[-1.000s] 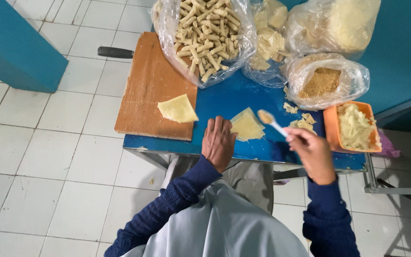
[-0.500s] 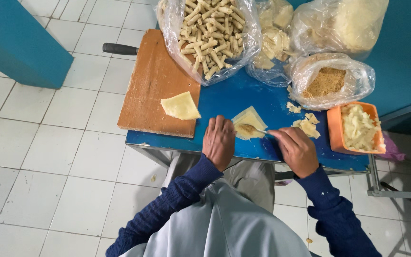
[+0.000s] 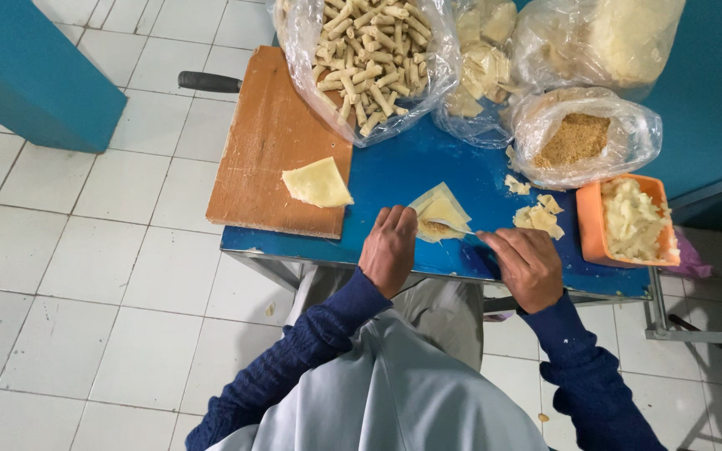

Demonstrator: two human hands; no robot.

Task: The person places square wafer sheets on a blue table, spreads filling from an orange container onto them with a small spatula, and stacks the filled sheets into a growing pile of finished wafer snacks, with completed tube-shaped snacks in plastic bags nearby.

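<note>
Left hand lies open, pinning the wrapper mid-frame flat; right hand grips a spoon, dropping filling on it.

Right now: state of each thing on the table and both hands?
left hand: flat, pinning the wrapper
right hand: gripping the spoon
spoon: tip over the wrapper
wrapper: flat, filling on it
folded wrapper: lying on the wooden board
bag of rolls: open, full
crumb bag: open
orange tub: filled
</note>
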